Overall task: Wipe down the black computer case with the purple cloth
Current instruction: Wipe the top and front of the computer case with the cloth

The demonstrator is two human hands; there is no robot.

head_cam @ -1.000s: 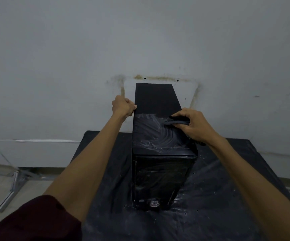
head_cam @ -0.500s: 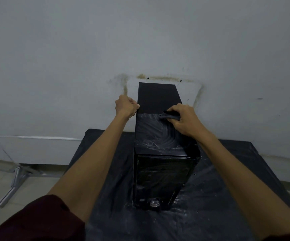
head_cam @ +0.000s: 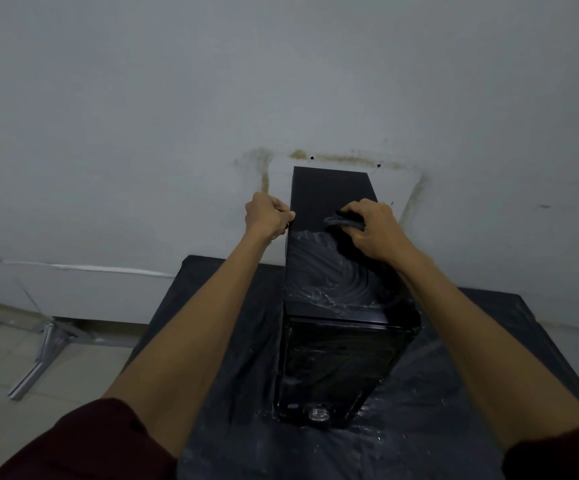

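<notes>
The black computer case (head_cam: pixel 329 188) stands upright on a table covered with black plastic sheet (head_cam: pixel 454 393). Its top panel shows wet, soapy swirl streaks on the near half; the far half looks dry and matt. My right hand (head_cam: pixel 373 230) grips the dark, bunched cloth (head_cam: pixel 341 221) and presses it on the top panel, about midway along. My left hand (head_cam: pixel 267 216) is curled round the case's upper left edge, holding it steady.
A grey stained wall rises directly behind the case. A folded metal frame (head_cam: pixel 42 355) lies on the tiled floor at the left. Water drops speckle the black sheet around the case's base.
My right hand has pushed the cloth away from me along the top panel, toward the wall, leaving more wet streaks behind it. My left hand has stayed on the left edge.
</notes>
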